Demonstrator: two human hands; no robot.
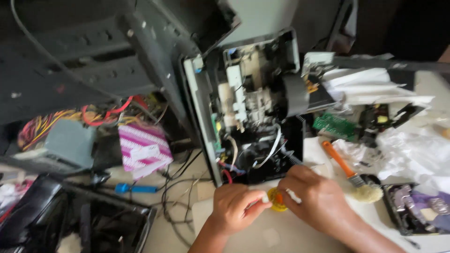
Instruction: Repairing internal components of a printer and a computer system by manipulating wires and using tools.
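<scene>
1. Down at the lower middle of the view, the left hand point(234, 206) and the right hand point(315, 199) meet over a small round yellow part with an orange centre point(277, 200), which sits between their fingertips on a pale flat board point(262, 234)
2. Left hand: fingers curled narrow, thumb and forefinger pinched at the yellow part's left edge
3. Right hand: knuckles up, fingers bent down onto the part's right side, and a thin white stick-like piece point(293, 196) shows at its fingers (what that piece is cannot be told through the blur)
4. Just behind the hands stands an opened grey machine with its black and white inner workings and loose wires exposed point(253, 107)
5. To the right, near the right hand, lies an orange-handled brush with pale bristles point(349, 172); farther back is a green circuit board point(333, 125) beside crumpled white paper and plastic point(403, 150)
6. To the left lie a pink-and-white striped packet point(143, 149), a blue-handled tool point(136, 189) and a bundle of red and yellow wires point(70, 117), all well apart from the hands
</scene>
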